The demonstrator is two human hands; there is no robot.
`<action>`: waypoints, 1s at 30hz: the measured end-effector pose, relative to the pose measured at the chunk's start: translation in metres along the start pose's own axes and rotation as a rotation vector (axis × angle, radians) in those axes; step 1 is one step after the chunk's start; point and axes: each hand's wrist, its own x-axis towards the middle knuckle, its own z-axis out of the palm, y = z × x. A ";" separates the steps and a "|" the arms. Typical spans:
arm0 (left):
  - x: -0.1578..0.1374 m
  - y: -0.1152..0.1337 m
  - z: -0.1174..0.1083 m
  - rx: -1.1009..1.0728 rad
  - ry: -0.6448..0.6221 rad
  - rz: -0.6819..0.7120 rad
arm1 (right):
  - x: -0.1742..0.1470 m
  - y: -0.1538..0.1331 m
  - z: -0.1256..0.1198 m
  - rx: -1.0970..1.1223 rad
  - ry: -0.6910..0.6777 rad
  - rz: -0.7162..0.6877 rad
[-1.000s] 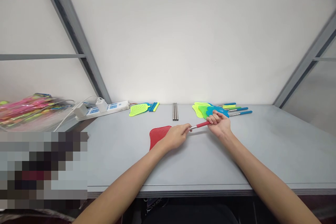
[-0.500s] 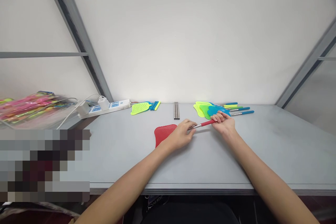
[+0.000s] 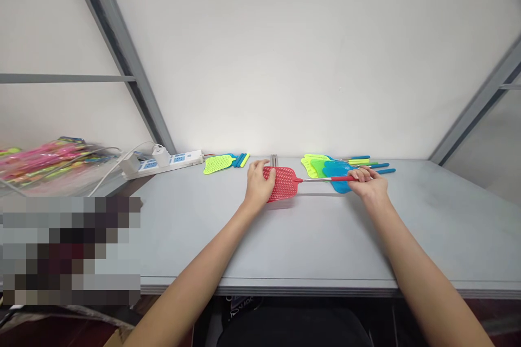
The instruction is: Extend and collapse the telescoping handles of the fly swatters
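Between my two hands a red fly swatter (image 3: pixel 285 184) is held level just above the table. My left hand (image 3: pixel 259 183) grips the outer end of its perforated head, thumb on the near face. At the other end, my right hand (image 3: pixel 368 181) is closed round the red handle, and a bare metal rod shows between handle and head. Right behind it lies a pile of swatters with a blue head (image 3: pixel 337 179) and a yellow-green head (image 3: pixel 311 161). Several metal tubes (image 3: pixel 274 160) lie at the back, partly hidden by the red head.
At the back left are a yellow-green swatter head (image 3: pixel 218 164) and short blue and yellow handles (image 3: pixel 241 160). A white power strip (image 3: pixel 179 159) with plugs and cables lies farther left, beside bagged colourful items (image 3: pixel 57 160). The grey table (image 3: pixel 309 249) ends at a front edge.
My left hand has slid from the rod to the swatter's head. The red swatter has risen off the table, and my right hand has moved right with the handle.
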 end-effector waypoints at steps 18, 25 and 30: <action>-0.017 -0.014 0.015 0.045 -0.112 -0.228 | -0.001 0.014 -0.008 -0.027 0.050 -0.001; -0.017 -0.011 0.012 0.067 -0.165 -0.253 | 0.000 0.016 -0.009 -0.042 0.036 -0.028; -0.017 -0.013 0.014 0.085 -0.166 -0.274 | 0.002 0.019 -0.012 -0.067 0.006 -0.022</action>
